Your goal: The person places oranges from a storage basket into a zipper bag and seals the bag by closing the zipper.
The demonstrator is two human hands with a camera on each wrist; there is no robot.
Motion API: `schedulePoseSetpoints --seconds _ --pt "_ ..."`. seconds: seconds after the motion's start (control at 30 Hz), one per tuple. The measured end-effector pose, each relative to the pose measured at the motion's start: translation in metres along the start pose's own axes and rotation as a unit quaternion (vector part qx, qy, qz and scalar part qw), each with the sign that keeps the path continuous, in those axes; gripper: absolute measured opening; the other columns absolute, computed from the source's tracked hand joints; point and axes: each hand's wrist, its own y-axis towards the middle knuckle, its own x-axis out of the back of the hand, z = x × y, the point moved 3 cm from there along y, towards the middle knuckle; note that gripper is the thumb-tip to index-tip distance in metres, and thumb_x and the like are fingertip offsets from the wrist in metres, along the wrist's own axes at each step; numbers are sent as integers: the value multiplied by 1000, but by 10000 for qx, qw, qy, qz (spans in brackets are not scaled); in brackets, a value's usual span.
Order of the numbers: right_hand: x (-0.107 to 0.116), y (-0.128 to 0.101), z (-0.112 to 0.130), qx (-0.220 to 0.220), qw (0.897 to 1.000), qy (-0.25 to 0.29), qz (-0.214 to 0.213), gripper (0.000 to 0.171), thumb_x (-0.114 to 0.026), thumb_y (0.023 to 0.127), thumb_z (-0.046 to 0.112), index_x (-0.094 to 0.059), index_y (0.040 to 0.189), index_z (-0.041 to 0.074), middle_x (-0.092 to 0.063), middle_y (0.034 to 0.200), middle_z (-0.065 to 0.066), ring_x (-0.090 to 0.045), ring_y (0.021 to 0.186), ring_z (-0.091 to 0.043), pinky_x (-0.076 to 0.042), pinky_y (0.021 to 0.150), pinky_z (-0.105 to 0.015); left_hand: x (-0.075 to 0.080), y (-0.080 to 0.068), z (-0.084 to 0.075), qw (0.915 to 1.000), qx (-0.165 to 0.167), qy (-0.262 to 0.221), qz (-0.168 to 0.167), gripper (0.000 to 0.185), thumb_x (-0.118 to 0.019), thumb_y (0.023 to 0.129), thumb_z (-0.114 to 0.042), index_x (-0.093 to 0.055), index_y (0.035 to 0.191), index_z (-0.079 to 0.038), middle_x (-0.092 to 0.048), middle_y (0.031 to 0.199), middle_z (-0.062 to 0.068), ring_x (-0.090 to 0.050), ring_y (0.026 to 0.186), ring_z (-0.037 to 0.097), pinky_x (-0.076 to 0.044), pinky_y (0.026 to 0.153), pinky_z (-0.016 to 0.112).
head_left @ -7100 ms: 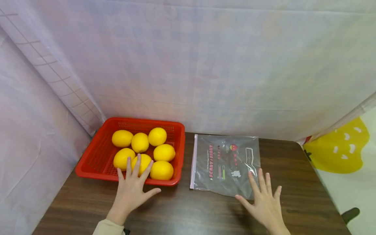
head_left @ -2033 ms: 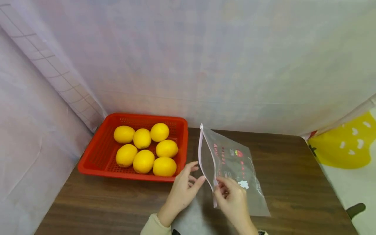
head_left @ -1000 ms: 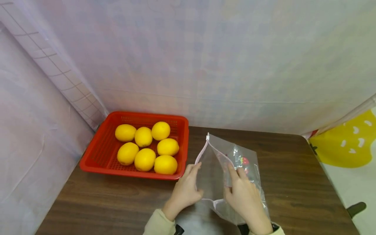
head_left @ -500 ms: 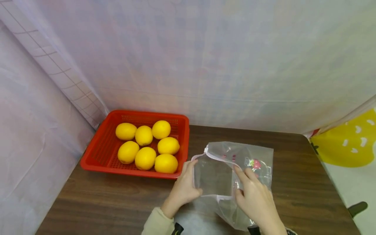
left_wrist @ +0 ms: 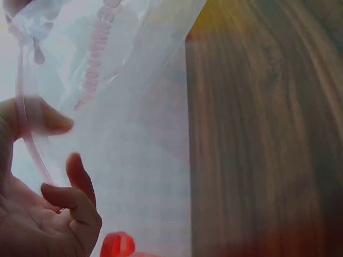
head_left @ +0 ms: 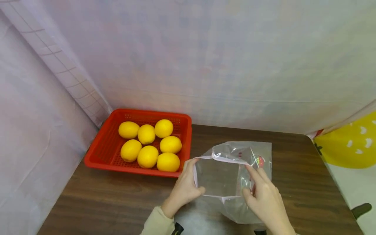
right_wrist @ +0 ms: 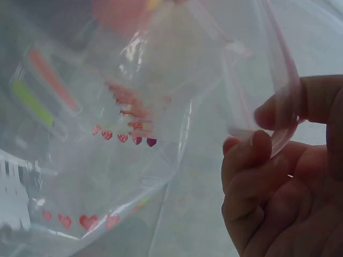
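Note:
A clear zip bag [head_left: 217, 178] with pink edging and printed strawberries is held with its mouth spread wide in the head view. The left hand [head_left: 183, 187] holds the left side of the mouth. In the left wrist view, that hand [left_wrist: 51, 182] has its thumb on one side of the pink rim and curled fingers on the other. At the opposite side, the right hand [head_left: 265, 195] grips the rim. The right wrist view shows this hand [right_wrist: 284, 171] with the pink edge between thumb and curled fingers. Nothing lies inside the bag.
Left of the bag, a red plastic basket [head_left: 98, 153] holds several lemons [head_left: 148, 156]. Both stand on a dark wood-grain table [head_left: 117, 202]. A pale curtain [head_left: 205, 65] hangs behind, and a yellow strawberry-shaped item [head_left: 349, 143] is beyond the table's right edge.
Earlier the bag lay flat and zipped, with both hands spread above the table. It has since been unzipped, and the hands have drawn its mouth wider, the right hand moving rightward.

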Motion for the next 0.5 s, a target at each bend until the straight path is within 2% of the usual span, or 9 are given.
schedulePoseSetpoints --seconds 0.13,0.3,0.4,0.5 --pt "-5 2 0 289 9985 329 -339 64 -62 53 -15 -57 116 -6 -48 72 1 -35 52 4 -34 43 -14 -4 -1 0 9993 -312 189 -4 72 -72 68 -20 -40 130 -2 -45 129 12 -51 109 26 -44 90 42" --pt "-11 0 1 281 9971 493 -505 57 -67 55 -16 -61 110 -4 -60 80 -8 -41 52 4 -35 40 -12 -6 -2 0 9953 -813 519 66 59 -69 76 -27 -48 125 -2 -53 121 12 -58 90 21 -48 78 32" --pt "-15 -2 0 253 9972 512 -490 53 -73 56 -13 -62 107 -4 -59 73 -3 -42 52 5 -38 40 -11 -8 -3 0 9940 -966 496 140 52 -68 78 -26 -52 122 -4 -53 122 12 -60 80 15 -48 72 26" --pt "-20 -2 -3 218 9971 522 -503 50 -75 56 -10 -63 104 -3 -53 64 4 -44 51 5 -40 43 -10 -6 -3 1 9931 -1093 416 121 46 -68 79 -23 -55 119 -7 -51 124 10 -61 83 13 -48 73 26"
